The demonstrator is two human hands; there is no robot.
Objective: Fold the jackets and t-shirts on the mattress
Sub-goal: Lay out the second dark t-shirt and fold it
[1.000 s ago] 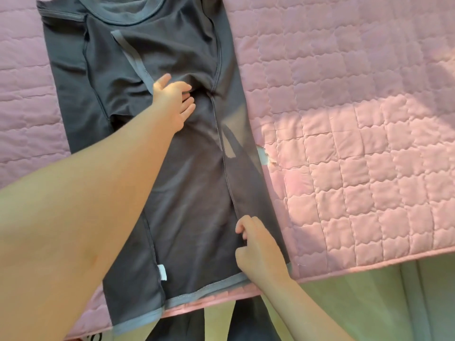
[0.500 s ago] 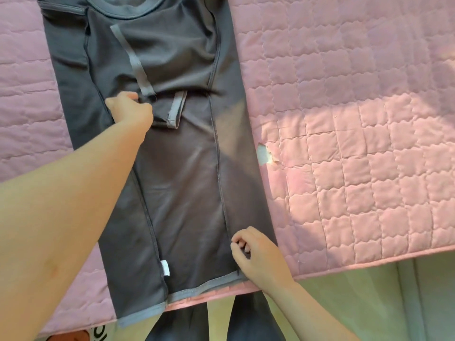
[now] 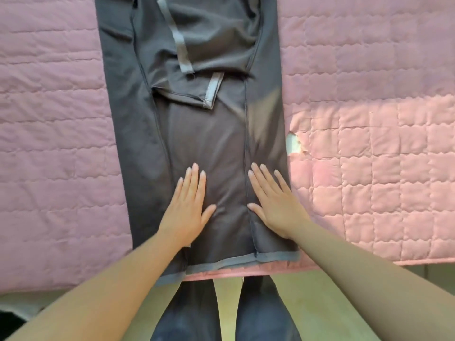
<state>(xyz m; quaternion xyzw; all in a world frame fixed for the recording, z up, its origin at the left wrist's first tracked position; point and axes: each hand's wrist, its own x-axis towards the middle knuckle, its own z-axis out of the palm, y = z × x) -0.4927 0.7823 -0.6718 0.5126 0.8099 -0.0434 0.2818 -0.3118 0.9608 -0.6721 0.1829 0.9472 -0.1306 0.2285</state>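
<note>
Head view: a dark grey short-sleeved jersey t-shirt (image 3: 209, 143) is laid lengthwise on the pink quilted mattress cover (image 3: 369, 119). Its long sides are turned in toward the middle and its sleeves are tucked across the chest, so that a narrow strip is formed. Its pale grey hem (image 3: 234, 260) lies at the near edge of the mattress. The left hand (image 3: 188, 207) and the right hand (image 3: 273, 205) are laid palm down on the lower part of the strip, side by side but apart — each grip is spread, fingers straight, nothing pinched.

The step in hand is judged to be smoothing before the crosswise fold. It is done well if the cloth is pressed outward from the centre toward the folded edges, so that creases are pushed out and the side folds are kept parallel. The upturned sleeve cuff (image 3: 214, 91) should be flattened too, or a lump would be left. The hem is then best taken at both corners and carried evenly to the far end.

No basket, box or drawer is seen — nothing is held in any container.
</note>
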